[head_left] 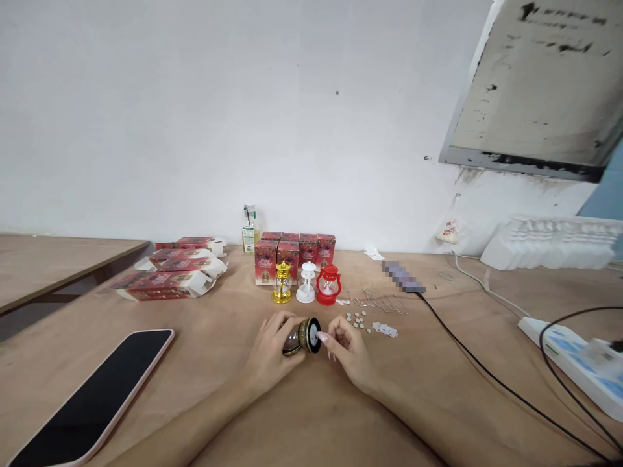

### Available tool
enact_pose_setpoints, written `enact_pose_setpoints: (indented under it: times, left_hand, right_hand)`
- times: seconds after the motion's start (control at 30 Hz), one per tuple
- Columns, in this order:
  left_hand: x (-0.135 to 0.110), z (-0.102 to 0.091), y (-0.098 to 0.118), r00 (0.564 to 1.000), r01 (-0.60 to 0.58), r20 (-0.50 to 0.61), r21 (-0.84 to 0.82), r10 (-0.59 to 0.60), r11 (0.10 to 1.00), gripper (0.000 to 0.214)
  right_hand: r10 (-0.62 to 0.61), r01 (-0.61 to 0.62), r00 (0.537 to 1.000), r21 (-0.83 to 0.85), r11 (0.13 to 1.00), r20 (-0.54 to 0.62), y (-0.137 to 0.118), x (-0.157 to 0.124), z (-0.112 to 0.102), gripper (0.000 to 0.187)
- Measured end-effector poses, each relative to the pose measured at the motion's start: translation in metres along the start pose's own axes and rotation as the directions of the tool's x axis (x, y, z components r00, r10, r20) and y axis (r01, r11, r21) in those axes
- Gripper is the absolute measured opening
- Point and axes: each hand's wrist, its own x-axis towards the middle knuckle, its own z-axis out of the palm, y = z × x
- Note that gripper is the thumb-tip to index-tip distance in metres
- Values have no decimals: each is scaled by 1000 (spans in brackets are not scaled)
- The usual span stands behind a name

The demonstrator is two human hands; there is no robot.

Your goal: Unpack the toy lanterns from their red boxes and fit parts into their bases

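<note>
My left hand (273, 347) is wrapped round a small black-and-gold lantern (307, 335) with a clear body, lying tilted on its side with its base turned to the right. Close against that base is my right hand (349, 350), its thumb and curled fingers drawn together at the white centre of the base; whatever they pinch is hidden. Beyond the hands stand a gold lantern (281, 283), a white lantern (306, 283) and a red lantern (328, 285). Several button cells (357, 319), thin wire handles (374, 301) and small white pieces (384, 329) lie to the right.
Red printed boxes (267, 261) stand at the back beside a bottle (250, 230). Flattened boxes (170, 279) lie left, a large phone (97, 395) front left. On the right are a cabled phone (403, 277), a power strip (574, 363) and white trays (549, 243).
</note>
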Motion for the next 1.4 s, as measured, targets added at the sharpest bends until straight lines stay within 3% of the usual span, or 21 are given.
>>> enact_pose_setpoints:
  times: [0.13,0.27,0.6,0.87,1.03,1.4]
  left_hand:
    - [-1,0,-2,998,-62,-10,50,62,997,42]
    - [-2,1,-6,994,-109,-18,75,111,991,41]
    - [-3,6,-11,958,-248,-98,186,269,951,40]
    - [1,0,-7,838,-426,-138,438,528,791,29]
    - [2,-2,-2,802,-436,-151,514,578,739,26]
    - [0,1,-3,821,-410,-142,527,553,744,27]
  right_hand:
    - [244,-274,958,225,935,152,1,6,3,46]
    - [300,-423,887,357,833,351,0,7,3,45]
    - [322,-502,849,450,739,419,-6,6,-2,35]
    - [365,-612,783,518,597,505,-7,4,-1,37]
    - [398,-614,787,543,573,470,-14,2,3,36]
    - [441,-596,803,530,604,401,-16,-1,7,31]
